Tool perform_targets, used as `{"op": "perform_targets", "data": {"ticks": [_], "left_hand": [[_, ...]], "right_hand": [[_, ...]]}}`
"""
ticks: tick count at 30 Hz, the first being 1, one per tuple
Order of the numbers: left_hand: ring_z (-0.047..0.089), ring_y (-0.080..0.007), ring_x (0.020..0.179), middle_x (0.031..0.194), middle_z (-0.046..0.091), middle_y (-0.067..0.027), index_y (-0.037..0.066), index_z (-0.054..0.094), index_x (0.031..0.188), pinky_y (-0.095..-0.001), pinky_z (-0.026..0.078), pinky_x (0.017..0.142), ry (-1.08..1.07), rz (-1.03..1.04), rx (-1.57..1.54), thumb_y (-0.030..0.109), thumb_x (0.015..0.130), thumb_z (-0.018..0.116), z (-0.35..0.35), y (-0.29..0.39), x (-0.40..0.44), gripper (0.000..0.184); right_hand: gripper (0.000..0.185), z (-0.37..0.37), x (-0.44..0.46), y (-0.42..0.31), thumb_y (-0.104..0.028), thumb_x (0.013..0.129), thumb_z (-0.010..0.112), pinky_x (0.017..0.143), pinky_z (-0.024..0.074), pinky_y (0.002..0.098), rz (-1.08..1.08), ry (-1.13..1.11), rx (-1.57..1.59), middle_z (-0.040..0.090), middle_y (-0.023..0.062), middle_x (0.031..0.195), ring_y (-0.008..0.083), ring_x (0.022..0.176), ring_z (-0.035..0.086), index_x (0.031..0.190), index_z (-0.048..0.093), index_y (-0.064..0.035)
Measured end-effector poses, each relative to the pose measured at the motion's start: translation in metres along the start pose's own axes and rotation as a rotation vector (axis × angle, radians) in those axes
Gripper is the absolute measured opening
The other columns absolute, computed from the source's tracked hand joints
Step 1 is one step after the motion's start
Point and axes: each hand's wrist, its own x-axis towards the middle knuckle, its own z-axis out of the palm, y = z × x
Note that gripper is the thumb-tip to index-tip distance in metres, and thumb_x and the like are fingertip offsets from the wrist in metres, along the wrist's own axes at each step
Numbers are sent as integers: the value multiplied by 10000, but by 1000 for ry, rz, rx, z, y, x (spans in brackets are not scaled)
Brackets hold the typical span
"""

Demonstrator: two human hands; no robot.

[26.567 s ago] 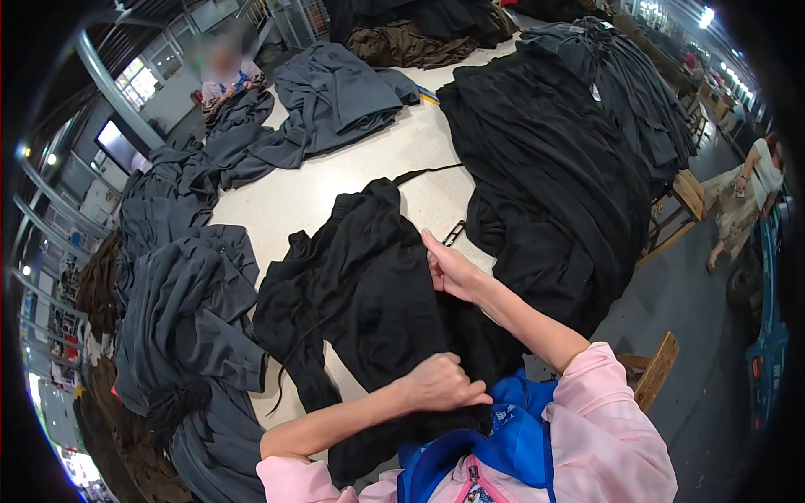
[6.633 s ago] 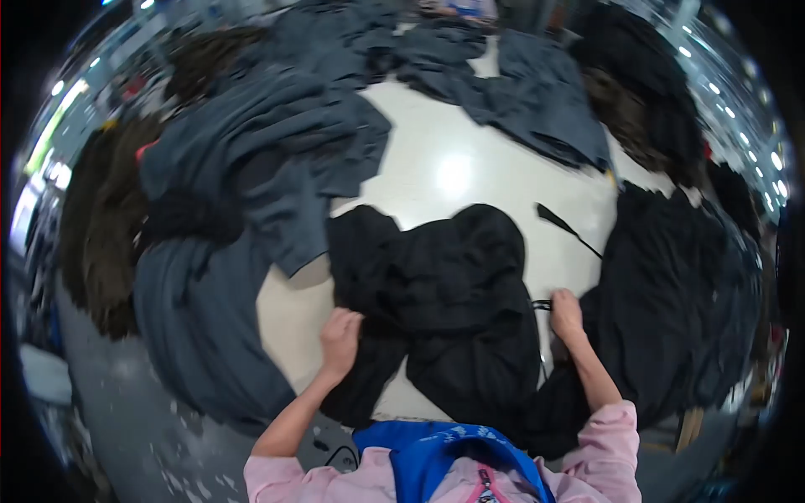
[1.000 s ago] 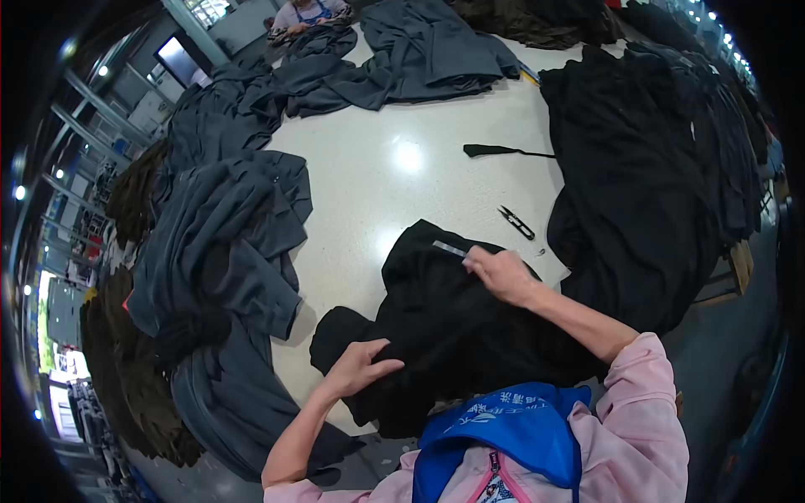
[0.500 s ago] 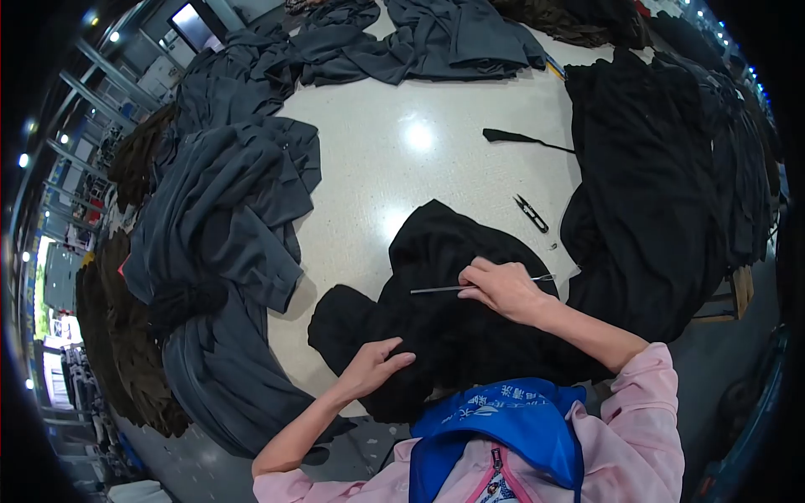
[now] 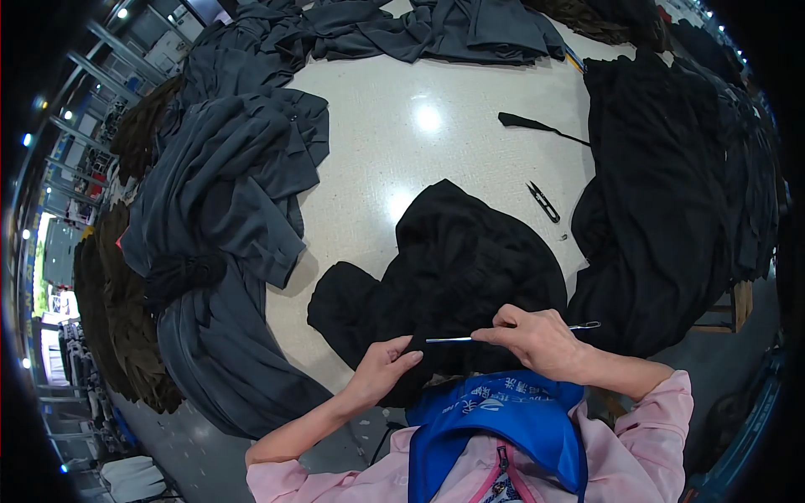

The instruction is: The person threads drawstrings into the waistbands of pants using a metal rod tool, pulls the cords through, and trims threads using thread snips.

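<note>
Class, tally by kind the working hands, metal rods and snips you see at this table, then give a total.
Hands: 2 (left hand, right hand)
Metal rod: 1
Snips: 1
Total: 4

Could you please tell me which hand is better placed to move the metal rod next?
The right hand, I think: it grips the rod, whose free tip points toward the left hand, which is at the black cloth.

pale table (image 5: 369, 126) bearing black cloth (image 5: 478, 260), grey cloth (image 5: 226, 168), small snips (image 5: 549, 207)
</note>
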Motion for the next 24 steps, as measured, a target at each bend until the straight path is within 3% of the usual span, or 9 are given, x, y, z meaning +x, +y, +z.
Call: {"op": "perform_targets", "data": {"ticks": [8, 9, 12, 14, 16, 17, 21, 23, 24], "left_hand": [[379, -10, 660, 726, 482, 58, 3, 531, 997, -142, 326, 593, 45, 59, -90, 132, 847, 461, 13, -13, 4, 211], [379, -10, 660, 726, 482, 58, 3, 531, 997, -142, 326, 593, 49, 58, -91, 132, 847, 461, 15, -15, 5, 211], [447, -49, 694, 775, 547, -3, -12, 505, 1017, -190, 382, 626, 99, 111, -53, 121, 853, 422, 17, -19, 8, 227], [438, -59, 653, 702, 533, -39, -19, 509, 981, -206, 378, 595, 129, 96, 26, 140, 851, 427, 16, -22, 11, 221], [435, -69, 628, 664, 508, -62, -25, 509, 950, -217, 377, 582, 144, 100, 133, 155, 849, 430, 12, -28, 16, 220], [433, -78, 604, 626, 484, -86, -31, 509, 920, -228, 377, 568, 157, 106, 237, 169, 848, 434, 12, -29, 17, 225], [448, -110, 564, 597, 458, -132, -43, 502, 869, -251, 380, 547, 165, 153, 297, 194, 840, 445, 14, -22, 17, 245], [493, -169, 530, 600, 492, -149, -29, 522, 848, -280, 394, 522, 192, 269, 326, 191, 835, 448, 16, -19, 17, 232], [519, -211, 533, 620, 511, -160, -15, 536, 839, -304, 404, 517, 117, 268, 359, 185, 828, 448, 18, -14, 16, 219]], "right_hand": [[373, 6, 5, -15, -55, 699, 509, 436, 420, 273, -47, -102, -248, 437, 67, 767, 174, 576, 528, 1063, 517, -138], [364, 10, 6, -18, -66, 678, 527, 450, 434, 281, -50, -77, -309, 440, 77, 767, 175, 565, 528, 1040, 518, -106], [346, 15, 10, -24, -76, 664, 535, 466, 451, 295, -49, -78, -384, 448, 90, 766, 191, 558, 533, 1010, 527, -73], [332, 12, 12, -24, -75, 671, 524, 468, 452, 301, -41, -103, -397, 453, 94, 766, 205, 563, 538, 1003, 534, -74], [313, 0, 14, -19, -60, 671, 516, 474, 454, 310, -47, -259, -198, 462, 103, 756, 231, 576, 546, 982, 554, -78], [350, 1, 15, -18, -9, 637, 533, 461, 440, 305, -58, -192, -181, 487, 78, 752, 227, 532, 538, 970, 584, -106], [204, -2, 27, -2, -40, 688, 542, 519, 443, 322, 13, -186, -2, 521, 98, 682, 261, 580, 547, 875, 615, -80], [138, 4, 32, 11, -73, 717, 546, 556, 446, 320, -43, -186, 197, 557, 110, 690, 277, 629, 558, 836, 616, -67], [114, 1, 36, 15, -78, 725, 544, 584, 447, 307, -10, -295, 299, 576, 116, 703, 273, 659, 569, 821, 599, -51]]}}
